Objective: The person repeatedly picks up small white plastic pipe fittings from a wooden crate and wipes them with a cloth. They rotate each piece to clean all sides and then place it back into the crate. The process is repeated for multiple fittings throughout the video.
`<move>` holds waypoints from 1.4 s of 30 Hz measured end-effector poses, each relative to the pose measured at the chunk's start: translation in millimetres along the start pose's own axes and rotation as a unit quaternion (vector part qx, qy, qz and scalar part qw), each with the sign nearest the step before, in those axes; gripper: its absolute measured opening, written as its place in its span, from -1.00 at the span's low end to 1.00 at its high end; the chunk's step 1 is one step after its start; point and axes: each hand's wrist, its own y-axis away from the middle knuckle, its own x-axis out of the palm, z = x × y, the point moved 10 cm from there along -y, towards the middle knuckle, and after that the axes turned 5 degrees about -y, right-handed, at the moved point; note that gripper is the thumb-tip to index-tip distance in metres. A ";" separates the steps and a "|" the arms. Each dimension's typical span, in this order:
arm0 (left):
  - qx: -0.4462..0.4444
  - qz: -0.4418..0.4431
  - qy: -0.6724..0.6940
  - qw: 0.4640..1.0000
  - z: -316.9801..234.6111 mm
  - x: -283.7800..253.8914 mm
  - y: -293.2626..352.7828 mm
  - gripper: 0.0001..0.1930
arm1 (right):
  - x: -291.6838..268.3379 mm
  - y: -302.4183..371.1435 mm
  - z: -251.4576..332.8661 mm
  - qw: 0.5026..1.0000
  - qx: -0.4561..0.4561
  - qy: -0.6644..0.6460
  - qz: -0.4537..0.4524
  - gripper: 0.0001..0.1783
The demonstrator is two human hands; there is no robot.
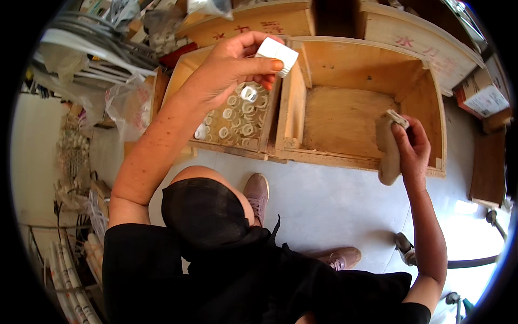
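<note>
My left hand (pixel 234 67) is raised over the left wooden box (pixel 229 150), its fingers and thumb closed around a white ribbed plastic fitting (pixel 278 55). Inside that box are many small white ring-shaped plastic fittings (pixel 247 129), partly hidden by my wrist and forearm. My right hand (pixel 415 151) pinches a greyish-beige, cloth-like piece (pixel 389 156) at its upper end. It hangs over the front right part of a second wooden box (pixel 334 160), whose wooden bottom shows.
More wooden boxes (pixel 410 51) with red marks stand behind. Grey and white pipes (pixel 102 56) and clear plastic bags (pixel 129 105) crowd the left. A cardboard carton (pixel 485 94) sits at the right. On the floor near my feet is a black wheeled base (pixel 464 263).
</note>
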 end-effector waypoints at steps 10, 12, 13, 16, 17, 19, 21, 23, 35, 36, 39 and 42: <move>-0.179 -0.155 -0.024 0.971 144.3 -108.5 73.4 -0.63 | -6.6 2.2 -1.5 0.999 -0.012 0.029 0.008 -0.75; -0.175 -0.157 -0.063 0.970 167.6 -117.8 73.2 -0.64 | -10.6 2.3 -2.8 1.000 -0.012 0.021 0.002 -0.74; -0.166 -0.165 -0.083 0.969 180.3 -123.9 72.6 -0.63 | -12.9 2.9 -6.4 1.000 -0.005 0.025 -0.004 -0.74; -0.219 -0.179 -0.116 0.952 212.0 -140.3 68.9 -0.63 | -15.0 2.5 -7.4 0.999 -0.002 0.040 -0.004 -0.74; -0.227 -0.174 -0.127 0.950 219.4 -143.0 66.4 -0.62 | -13.4 2.5 -6.9 0.999 0.000 0.036 -0.001 -0.74; -0.243 -0.164 -0.149 0.944 232.5 -147.4 62.3 -0.59 | -13.1 3.8 -5.9 0.999 0.005 0.042 -0.011 -0.74; -0.242 -0.179 -0.174 0.938 241.2 -152.7 58.5 -0.58 | -15.7 3.9 -7.9 0.999 0.013 0.049 -0.008 -0.74; -0.237 -0.189 -0.196 0.932 250.3 -159.2 54.2 -0.57 | -17.9 4.4 -6.4 0.998 0.013 0.063 -0.010 -0.74; -0.185 -0.189 -0.337 0.903 261.3 -157.4 39.5 -0.54 | -19.0 5.4 -5.9 0.997 0.013 0.081 -0.015 -0.73; -0.204 -0.184 -0.324 0.905 262.3 -156.3 38.8 -0.54 | -19.4 5.6 -5.8 0.996 0.013 0.084 -0.014 -0.73; -0.186 -0.189 -0.319 0.910 257.1 -159.7 30.3 -0.53 | -19.8 6.2 -5.2 0.997 0.012 0.080 -0.014 -0.72; -0.157 -0.209 -0.331 0.907 250.8 -166.5 14.0 -0.51 | -20.1 6.2 -5.2 0.996 0.017 0.090 -0.014 -0.71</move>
